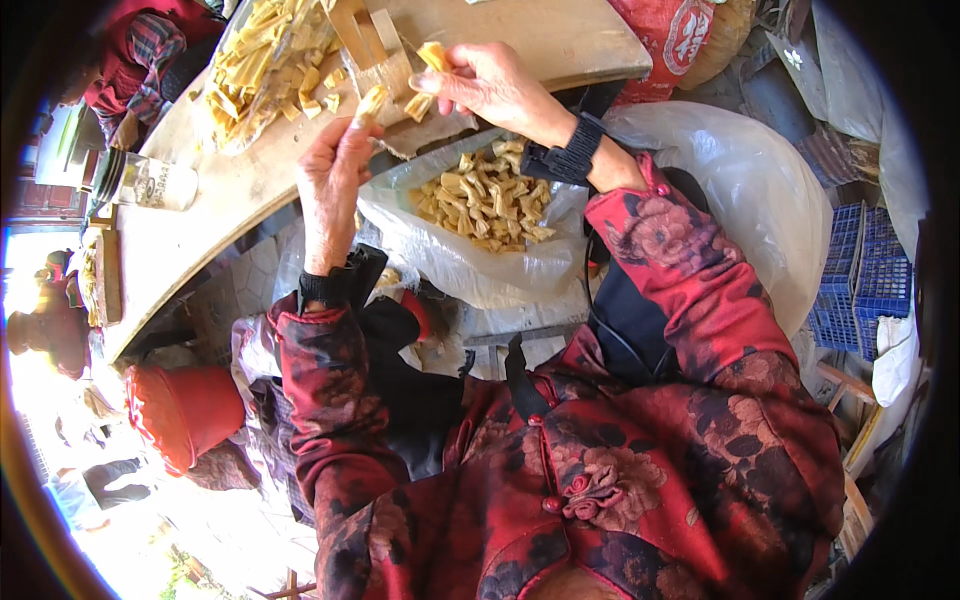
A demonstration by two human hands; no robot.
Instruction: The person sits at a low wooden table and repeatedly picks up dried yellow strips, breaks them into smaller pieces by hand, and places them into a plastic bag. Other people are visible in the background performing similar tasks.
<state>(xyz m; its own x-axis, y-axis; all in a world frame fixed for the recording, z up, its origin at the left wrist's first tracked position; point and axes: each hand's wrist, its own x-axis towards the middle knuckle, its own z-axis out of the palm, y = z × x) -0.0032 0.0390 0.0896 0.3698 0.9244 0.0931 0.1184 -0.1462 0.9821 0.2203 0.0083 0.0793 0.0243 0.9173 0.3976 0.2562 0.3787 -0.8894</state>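
Between the fingertips of my left hand [335,176] is a yellowish dried strip [371,102], held upright. My right hand [480,84] pinches another folded yellow strip [433,57], whose lower end hangs below the fingers. Both hands are raised at the near edge of the wooden table [247,176]. Behind them a wooden block fixture [360,37] stands on the tabletop. Left of it lies a heap of loose yellow strips [262,56], partly on clear plastic. Below my hands, a plastic-lined container holds many knotted yellow pieces [487,199].
A clear jar [154,182] lies at the table's left side. A red covered bucket [187,412] stands lower left. Blue plastic crates [862,281] and a red printed sack [667,37] are on the right. Another person [142,60] sits at the upper left.
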